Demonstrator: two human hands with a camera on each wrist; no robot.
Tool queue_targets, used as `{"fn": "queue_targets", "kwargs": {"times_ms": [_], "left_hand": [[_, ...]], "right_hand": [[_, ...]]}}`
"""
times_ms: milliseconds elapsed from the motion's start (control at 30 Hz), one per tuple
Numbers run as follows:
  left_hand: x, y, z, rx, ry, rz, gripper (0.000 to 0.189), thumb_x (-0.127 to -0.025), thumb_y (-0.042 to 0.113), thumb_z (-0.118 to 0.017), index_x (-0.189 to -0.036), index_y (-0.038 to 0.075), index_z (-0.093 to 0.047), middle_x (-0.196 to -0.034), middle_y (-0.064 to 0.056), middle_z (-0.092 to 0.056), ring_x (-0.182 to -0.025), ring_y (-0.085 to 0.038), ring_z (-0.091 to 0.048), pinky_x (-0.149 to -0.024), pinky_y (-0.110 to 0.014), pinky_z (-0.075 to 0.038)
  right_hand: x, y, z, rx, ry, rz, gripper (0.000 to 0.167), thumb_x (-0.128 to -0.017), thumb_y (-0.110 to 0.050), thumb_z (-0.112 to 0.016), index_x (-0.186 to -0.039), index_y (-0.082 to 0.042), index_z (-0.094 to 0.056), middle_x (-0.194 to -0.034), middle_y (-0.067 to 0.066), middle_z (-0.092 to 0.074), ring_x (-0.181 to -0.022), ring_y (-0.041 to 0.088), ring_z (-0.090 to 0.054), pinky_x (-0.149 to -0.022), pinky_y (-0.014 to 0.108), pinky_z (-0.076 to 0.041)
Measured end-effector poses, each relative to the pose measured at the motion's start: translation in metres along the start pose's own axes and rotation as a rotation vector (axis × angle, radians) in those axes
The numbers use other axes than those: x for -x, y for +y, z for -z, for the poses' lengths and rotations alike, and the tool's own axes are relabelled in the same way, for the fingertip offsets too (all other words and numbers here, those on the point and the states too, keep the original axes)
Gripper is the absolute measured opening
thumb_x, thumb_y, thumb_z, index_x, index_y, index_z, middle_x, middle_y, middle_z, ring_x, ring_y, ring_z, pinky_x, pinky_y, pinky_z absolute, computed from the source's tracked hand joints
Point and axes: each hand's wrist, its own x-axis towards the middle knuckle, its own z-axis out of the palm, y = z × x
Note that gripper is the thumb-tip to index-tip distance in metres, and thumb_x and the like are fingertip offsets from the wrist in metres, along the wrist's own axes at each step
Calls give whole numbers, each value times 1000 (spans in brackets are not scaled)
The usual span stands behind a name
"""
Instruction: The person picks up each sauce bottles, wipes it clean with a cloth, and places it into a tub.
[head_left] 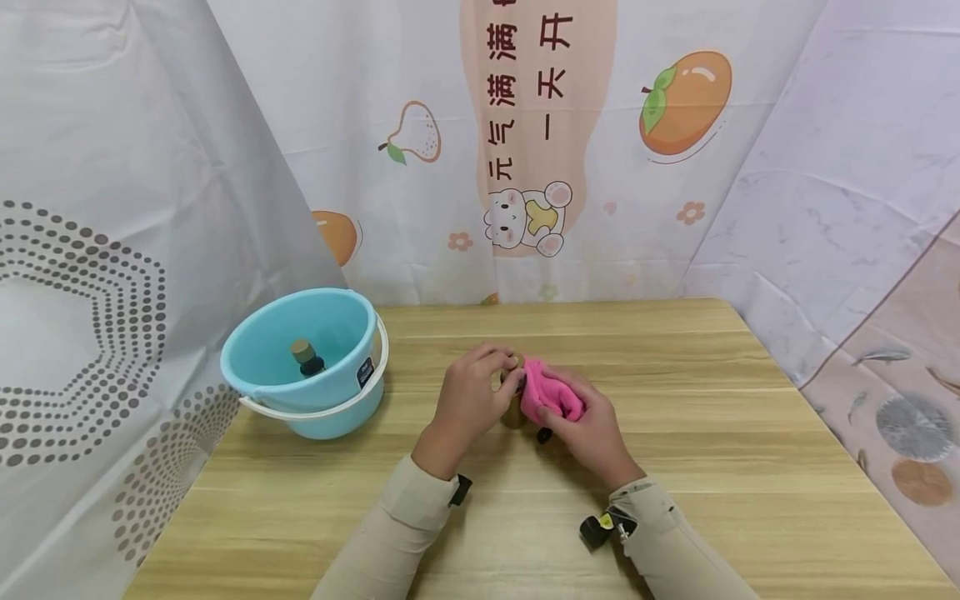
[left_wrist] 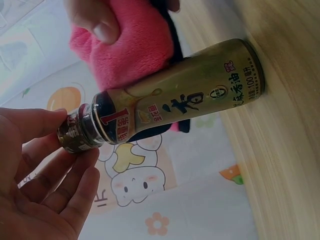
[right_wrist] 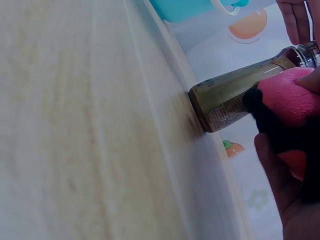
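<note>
A small sesame oil bottle [left_wrist: 195, 92] with a gold label and brown cap [left_wrist: 77, 132] is upright over the middle of the table, its base right at the tabletop. My left hand [head_left: 474, 385] pinches the cap between thumb and fingers, while its other fingers spread loosely in the left wrist view. A fluffy pink cloth [head_left: 546, 393] with black parts [right_wrist: 280, 127] is bunched in my right hand [head_left: 588, 417]. That hand presses the cloth against the bottle's side, just below the neck, covering part of the glass.
On the left of the wooden table [head_left: 675, 358] stands a light blue bucket [head_left: 337, 422] with a white handle [head_left: 330, 412]. Inside it, a dark bottle [head_left: 307, 358] with a gold-brown cap leans. A printed curtain [head_left: 420, 217] hangs behind the table's back edge.
</note>
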Motion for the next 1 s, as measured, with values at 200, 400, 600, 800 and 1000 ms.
{"fn": "queue_targets", "kwargs": {"times_ms": [200, 400, 600, 800, 1000], "left_hand": [[-1, 1, 1, -6, -18, 11, 10, -92, 17, -79, -95, 7, -81, -104, -4, -77, -93, -17, -76, -81, -27, -63], [-1, 1, 0, -3, -7, 3, 9, -92, 15, -79, -95, 7, -81, -104, -4, -77, -92, -17, -76, -79, -27, -63], [-1, 1, 0, 5, 4, 0, 8, -91, 14, -80, -94, 7, -81, -103, -4, -77, -92, -18, -76, -80, -28, -63], [-1, 2, 0, 7, -8, 7, 8, -92, 14, -79, -95, 6, -80, -104, -4, -77, -95, -18, -76, -82, -30, -63], [0, 2, 0, 10, -7, 1, 8, -92, 14, -79, -96, 7, -80, -104, -4, -78, -95, -17, -76, -82, -29, -63]], "right_hand": [[0, 2, 1, 70, -30, -18, 54, -89, -15, -83, -138, -28, -66, -141, -2, -63, -120, 20, -62, -93, 20, -55], [-1, 4, 2, 125, -54, -55, 53, -89, -18, -83, -138, -31, -66, -138, -2, -65, -113, 20, -63, -89, 23, -57], [-2, 6, 2, 198, -70, -123, 53, -87, -14, -83, -136, -30, -67, -131, -1, -68, -105, 19, -62, -82, 23, -56], [-1, 5, 2, 237, -85, -181, 52, -87, -17, -85, -135, -29, -68, -131, 0, -68, -106, 19, -63, -86, 25, -56], [0, 3, 2, 178, -46, -185, 51, -87, -20, -85, -133, -31, -68, -126, 0, -70, -106, 18, -65, -85, 25, -58]]}}
